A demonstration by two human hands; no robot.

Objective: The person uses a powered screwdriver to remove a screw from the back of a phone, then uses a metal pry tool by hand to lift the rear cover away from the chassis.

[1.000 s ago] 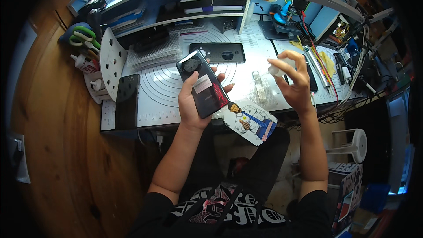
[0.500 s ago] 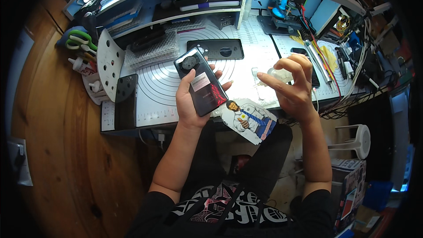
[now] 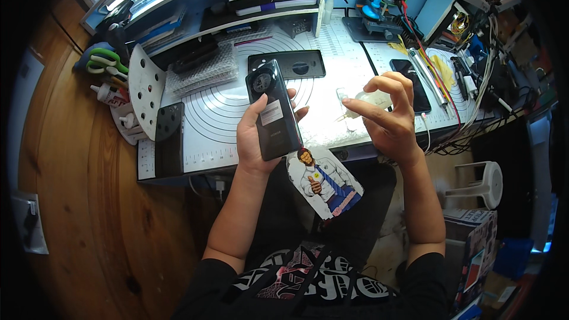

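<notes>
My left hand (image 3: 253,136) is wrapped round a dark, glossy smartphone (image 3: 276,127), thumb on its back and fingertips at the far edge. The back bears a round camera bump and a pale label. At the phone's lower right corner hangs a flat cut-out picture (image 3: 326,185) of a figure in white shirt and blue tie; how it is joined there, I cannot tell. Raised over the bright right part of the bench, my right hand (image 3: 391,115) has its fingers bent and apart, with nothing visibly gripped. A dark phone case (image 3: 294,64) lies beyond the left hand.
A printed work mat (image 3: 207,136) covers the bench. Left stand a perforated holder (image 3: 146,86), green-handled scissors (image 3: 106,62) and a dark glass panel (image 3: 169,133). Bubble wrap (image 3: 198,74) lies behind. Right are another phone (image 3: 418,92), cables (image 3: 489,53) and a blue-topped stand (image 3: 374,9).
The phone has turned more upright in my left hand and its red reflection is gone. The cut-out has swung lower, toward my lap. My right hand has barely moved.
</notes>
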